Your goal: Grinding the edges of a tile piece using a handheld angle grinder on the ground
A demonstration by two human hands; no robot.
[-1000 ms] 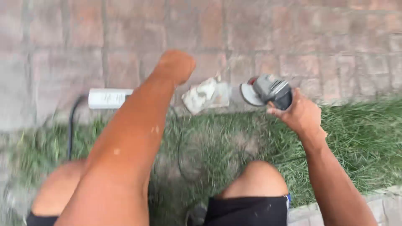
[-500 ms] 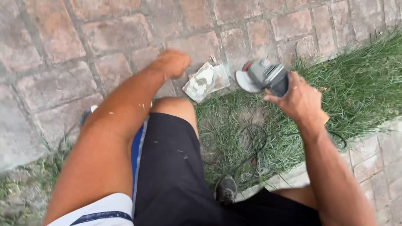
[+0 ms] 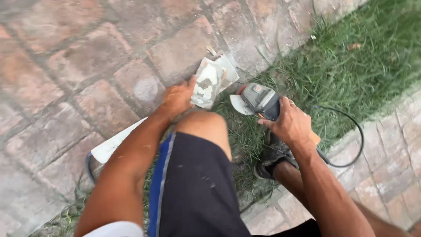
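Grass (image 3: 351, 66) lies beyond the right hand (image 3: 291, 125), whose fingers wrap an angle grinder (image 3: 258, 101), its black cord (image 3: 351, 145) looping behind. Just past the left hand's (image 3: 177, 98) fingertips, touching them, a chipped, mortar-crusted whitish tile piece (image 3: 212, 79) rests on brick paving (image 3: 87, 66).

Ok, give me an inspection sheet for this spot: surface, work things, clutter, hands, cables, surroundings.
Surface: brick paving beside a grass strip.
Work things: angle grinder; grey broken tile piece on the paving edge.
Clutter: white flat piece on the bricks.
Hands: left hand touches the tile piece; right hand has its grip on the grinder.
Cables: black cord loops over grass and paving.
Surroundings: more paving at the right; dark shoe in the grass.
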